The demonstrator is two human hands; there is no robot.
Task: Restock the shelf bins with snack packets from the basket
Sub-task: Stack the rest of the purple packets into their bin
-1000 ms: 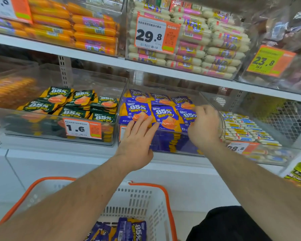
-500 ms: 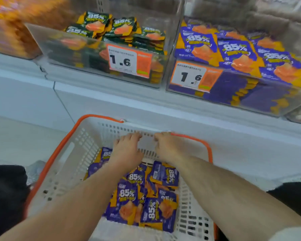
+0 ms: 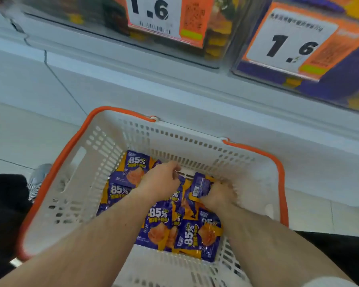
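both hands are reaching into the basket [image 3: 104, 146]: right hand [image 3: 218, 195] is gripping a packet [image 3: 200, 186], left hand [image 3: 161, 181] is curling over the packets [image 3: 160, 222], grip unclear.

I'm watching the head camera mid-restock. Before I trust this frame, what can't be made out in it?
- Left hand: fingers curl down among the purple packets; its own back hides whether it grips one.
- Right hand: motion-blurred; it grips an upturned packet, how many unclear.
- Purple bin: top cut off by the frame edge, so fill level is unseen.
- Price tags: small print blurred.
- Basket: near end hidden by the forearms.
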